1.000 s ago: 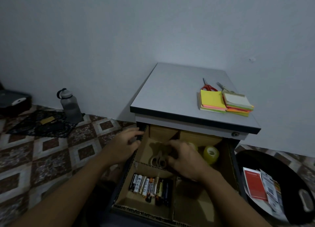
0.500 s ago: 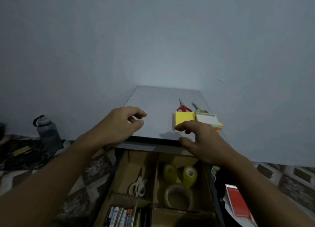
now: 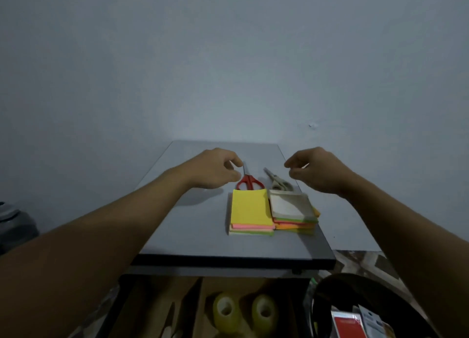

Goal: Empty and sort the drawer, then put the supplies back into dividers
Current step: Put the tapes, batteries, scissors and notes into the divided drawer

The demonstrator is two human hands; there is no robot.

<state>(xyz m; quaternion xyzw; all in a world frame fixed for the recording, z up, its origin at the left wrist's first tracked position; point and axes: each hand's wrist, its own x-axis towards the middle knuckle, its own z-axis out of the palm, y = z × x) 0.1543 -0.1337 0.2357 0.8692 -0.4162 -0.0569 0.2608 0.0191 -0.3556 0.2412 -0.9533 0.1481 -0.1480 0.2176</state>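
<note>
Scissors (image 3: 250, 181) are judged stiff, light, best taken at the red loops. Left hand (image 3: 213, 169) and right hand (image 3: 317, 171) are curled loosely, empty.

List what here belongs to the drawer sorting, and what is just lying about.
Job: red-handled scissors; grey scissors; yellow-topped sticky notes; white-topped sticky notes; tape rolls; cardboard dividers.
Lying about: water bottle; black tub; red packet in it.
</note>
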